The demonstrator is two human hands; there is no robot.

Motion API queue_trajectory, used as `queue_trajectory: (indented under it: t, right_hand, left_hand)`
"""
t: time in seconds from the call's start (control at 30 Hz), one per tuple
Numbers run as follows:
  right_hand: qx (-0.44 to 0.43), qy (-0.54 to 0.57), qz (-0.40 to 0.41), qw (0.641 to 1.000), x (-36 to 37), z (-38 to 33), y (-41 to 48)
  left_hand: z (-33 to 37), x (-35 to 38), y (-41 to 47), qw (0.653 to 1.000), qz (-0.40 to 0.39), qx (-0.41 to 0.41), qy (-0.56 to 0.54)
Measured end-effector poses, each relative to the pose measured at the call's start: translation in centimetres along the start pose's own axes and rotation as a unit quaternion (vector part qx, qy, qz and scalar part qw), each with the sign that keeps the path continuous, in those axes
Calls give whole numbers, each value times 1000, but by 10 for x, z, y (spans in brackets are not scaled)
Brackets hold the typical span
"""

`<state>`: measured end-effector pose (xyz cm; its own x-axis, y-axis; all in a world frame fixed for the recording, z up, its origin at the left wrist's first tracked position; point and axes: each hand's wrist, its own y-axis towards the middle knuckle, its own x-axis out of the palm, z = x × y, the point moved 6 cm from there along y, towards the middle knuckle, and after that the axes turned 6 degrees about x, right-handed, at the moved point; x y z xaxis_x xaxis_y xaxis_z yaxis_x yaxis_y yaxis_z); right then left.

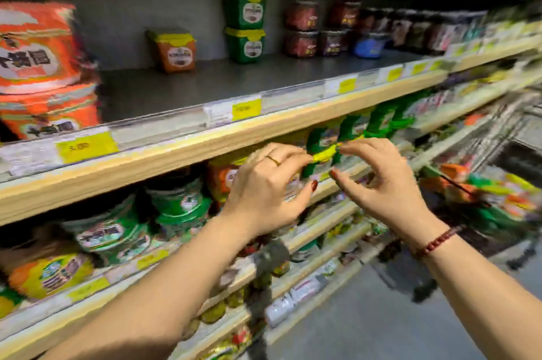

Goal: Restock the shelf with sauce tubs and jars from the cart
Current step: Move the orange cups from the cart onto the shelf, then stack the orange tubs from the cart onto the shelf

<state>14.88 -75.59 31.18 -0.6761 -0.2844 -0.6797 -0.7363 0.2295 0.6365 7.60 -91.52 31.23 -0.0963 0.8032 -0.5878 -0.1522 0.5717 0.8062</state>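
Below the shelf [176, 151], green yellow-lidded tub [323, 153]

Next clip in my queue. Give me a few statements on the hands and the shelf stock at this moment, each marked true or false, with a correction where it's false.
1. The left hand and the right hand hold one green tub by its yellow lid, between them. True.
2. The two green tubs on the upper shelf stand side by side. False: they are stacked, one on top of the other.
3. A single orange tub stands to the left of that stack. True.
4. A bead bracelet is on the left wrist. False: it is on the right wrist; the left hand wears a ring.
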Motion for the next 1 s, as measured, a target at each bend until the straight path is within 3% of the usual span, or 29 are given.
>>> queue_trajectory:
  t: [0.37,0.6,1.0]
  right_hand:
    - [195,-152,-26,969,-107,229,-92]
    - [295,-149,-26,943,-138,342,-126]
    - [422,-168,-2,891,-148,507,-115]
  left_hand:
    - [116,224,92,993,-98,38,-53]
    - [173,356,131,976,-192,55,-83]
    - [157,545,205,945,-281,105,-132]
